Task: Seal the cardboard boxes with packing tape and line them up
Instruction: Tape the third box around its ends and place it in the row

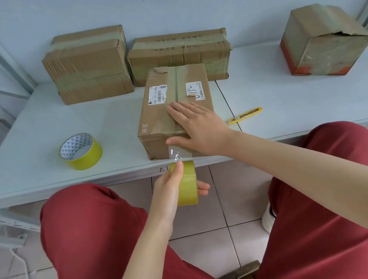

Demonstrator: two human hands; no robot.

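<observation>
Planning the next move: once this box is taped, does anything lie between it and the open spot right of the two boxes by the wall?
Yes: the yellow utility knife lies on the table just right of the box, so sliding it right and back would likely catch it. Nothing else shows on that stretch.

Right hand (pixel 196 125) lies flat on the near box (pixel 168 118) while left hand (pixel 171 188) grips a tape roll (pixel 188 183) below the table edge (pixel 71 182), clear strip (pixel 176 154) stuck to the box front.
</observation>
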